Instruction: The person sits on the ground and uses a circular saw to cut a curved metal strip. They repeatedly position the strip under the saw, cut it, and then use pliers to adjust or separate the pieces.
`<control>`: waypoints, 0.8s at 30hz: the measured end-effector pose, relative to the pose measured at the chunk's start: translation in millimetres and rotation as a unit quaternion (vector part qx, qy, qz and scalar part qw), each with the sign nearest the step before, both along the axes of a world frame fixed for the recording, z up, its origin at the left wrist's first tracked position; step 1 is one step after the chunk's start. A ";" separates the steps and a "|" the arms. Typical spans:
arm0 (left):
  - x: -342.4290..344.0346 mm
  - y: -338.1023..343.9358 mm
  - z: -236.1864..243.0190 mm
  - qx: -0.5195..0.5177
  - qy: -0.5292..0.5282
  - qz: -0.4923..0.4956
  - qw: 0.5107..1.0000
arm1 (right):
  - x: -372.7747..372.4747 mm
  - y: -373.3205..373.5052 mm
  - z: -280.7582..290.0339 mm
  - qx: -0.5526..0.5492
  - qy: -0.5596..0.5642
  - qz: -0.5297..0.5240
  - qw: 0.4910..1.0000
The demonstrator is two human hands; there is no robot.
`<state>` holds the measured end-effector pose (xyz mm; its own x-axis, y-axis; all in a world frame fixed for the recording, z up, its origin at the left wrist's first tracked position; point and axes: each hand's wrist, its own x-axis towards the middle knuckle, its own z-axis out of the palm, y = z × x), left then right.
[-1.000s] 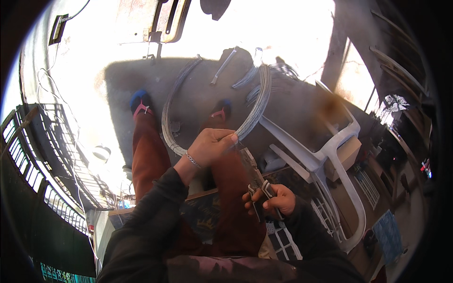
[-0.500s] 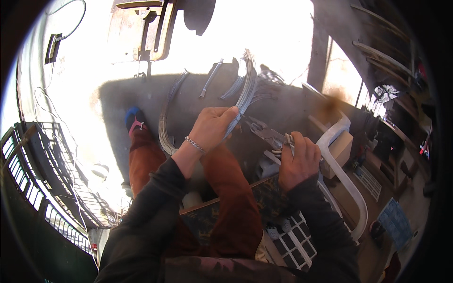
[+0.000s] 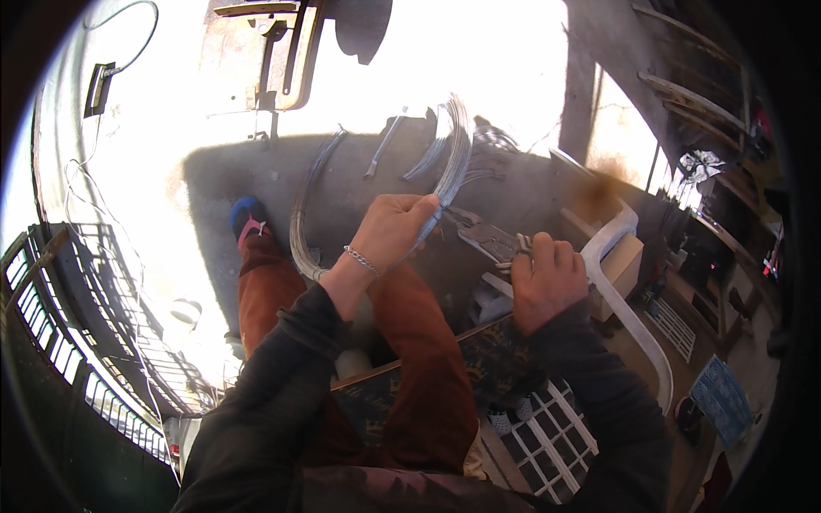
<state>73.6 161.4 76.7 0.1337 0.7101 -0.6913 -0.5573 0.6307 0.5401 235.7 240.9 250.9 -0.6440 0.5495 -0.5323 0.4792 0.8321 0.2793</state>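
My left hand (image 3: pixel 393 229), with a chain bracelet at the wrist, is closed round a large curved bundle of pale metal wire (image 3: pixel 457 145), thumb on top. My right hand (image 3: pixel 549 278) is wrapped round the handles of metal pliers (image 3: pixel 492 241), whose jaws point left at the wire just beside my left thumb; whether they touch it I cannot tell. Beyond lie a short straight pale bar (image 3: pixel 385 144) and further curved strands (image 3: pixel 421 167) on the shaded floor.
A white plastic chair frame (image 3: pixel 650 355) and cardboard box (image 3: pixel 626 265) are at right. Below them lies a white grid (image 3: pixel 564 432). A barred metal railing (image 3: pixel 60 338) and loose cable (image 3: pixel 77 167) are at left. A metal-fitted board (image 3: pixel 286 56) lies at top. My sandalled foot (image 3: pixel 250 218) rests left.
Since a second ago my right hand has risen, swinging the pliers from pointing upward to pointing left at the wire. My left hand sits higher in the view. The last half second shows slight shift.
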 end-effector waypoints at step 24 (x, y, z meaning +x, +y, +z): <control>-11.3 -37.7 -1.7 0.053 0.094 -0.129 0.986 | 32.6 34.9 -26.9 -0.625 0.011 -0.675 0.392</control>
<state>62.4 123.6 75.0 0.1966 0.7390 -0.6444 -0.2693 0.6726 0.6893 268.3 275.8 224.0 -0.2280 -0.2839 -0.9313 0.7097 -0.7033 0.0406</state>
